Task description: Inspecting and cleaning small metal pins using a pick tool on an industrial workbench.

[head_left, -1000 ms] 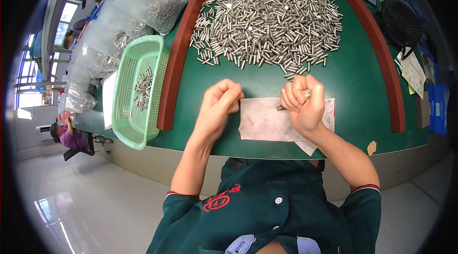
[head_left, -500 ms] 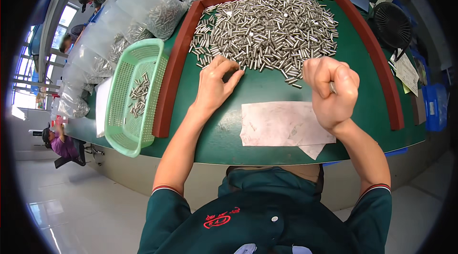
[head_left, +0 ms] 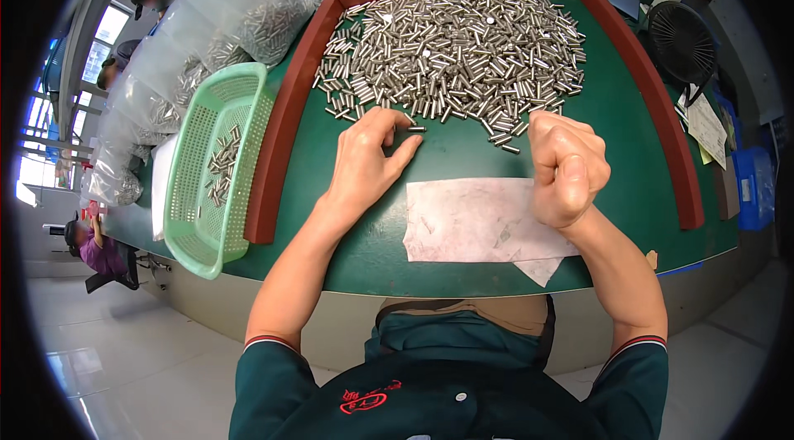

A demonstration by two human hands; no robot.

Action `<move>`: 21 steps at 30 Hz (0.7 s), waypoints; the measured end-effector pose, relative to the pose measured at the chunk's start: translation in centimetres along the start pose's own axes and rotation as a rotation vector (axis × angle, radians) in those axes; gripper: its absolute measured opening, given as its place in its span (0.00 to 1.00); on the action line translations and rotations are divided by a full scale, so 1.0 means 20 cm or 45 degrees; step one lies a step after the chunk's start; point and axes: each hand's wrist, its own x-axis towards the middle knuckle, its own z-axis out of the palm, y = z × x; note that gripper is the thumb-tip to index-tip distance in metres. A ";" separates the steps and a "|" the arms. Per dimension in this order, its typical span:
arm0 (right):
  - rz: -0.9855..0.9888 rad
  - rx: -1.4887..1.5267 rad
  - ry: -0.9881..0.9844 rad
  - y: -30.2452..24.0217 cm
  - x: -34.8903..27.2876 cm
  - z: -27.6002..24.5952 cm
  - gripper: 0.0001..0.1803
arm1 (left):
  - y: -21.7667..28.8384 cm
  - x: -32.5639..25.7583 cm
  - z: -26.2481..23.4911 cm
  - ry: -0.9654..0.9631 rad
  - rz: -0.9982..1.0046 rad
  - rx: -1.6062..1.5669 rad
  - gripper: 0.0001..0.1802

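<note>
A broad heap of short shiny metal pins [head_left: 463,59] covers the far middle of the green table. My left hand [head_left: 364,160] is at the heap's near left edge, thumb and forefinger parted around a single metal pin [head_left: 417,129] by the fingertips; a firm grip on it does not show. Over the right end of a smudged pale cloth [head_left: 463,221], my right hand [head_left: 569,171] is closed in a fist, thumb folded on top. Whatever the fist contains, if anything, is hidden by the fingers.
A dark red wooden frame [head_left: 285,126] bounds the heap on three sides. Left of it stands a green plastic basket [head_left: 178,217] with some pins inside. Bags of pins [head_left: 269,26] line the far left. A black fan [head_left: 681,43] stands right; co-workers sit at far left.
My left thumb and forefinger have parted wider, and a pin now shows between their tips. My right fist has turned and come slightly lower. The whole view has shifted a little.
</note>
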 end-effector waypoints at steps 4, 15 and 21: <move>-0.017 0.019 -0.022 0.00 -0.01 0.01 0.14 | 0.01 0.01 0.01 -0.050 0.051 0.018 0.09; -0.365 -0.243 -0.418 -0.01 -0.03 0.05 0.15 | 0.01 0.00 0.01 -0.143 0.064 -0.049 0.06; -0.529 -0.470 -0.442 0.00 0.03 -0.03 0.15 | 0.03 -0.01 -0.02 -0.089 0.240 -0.027 0.04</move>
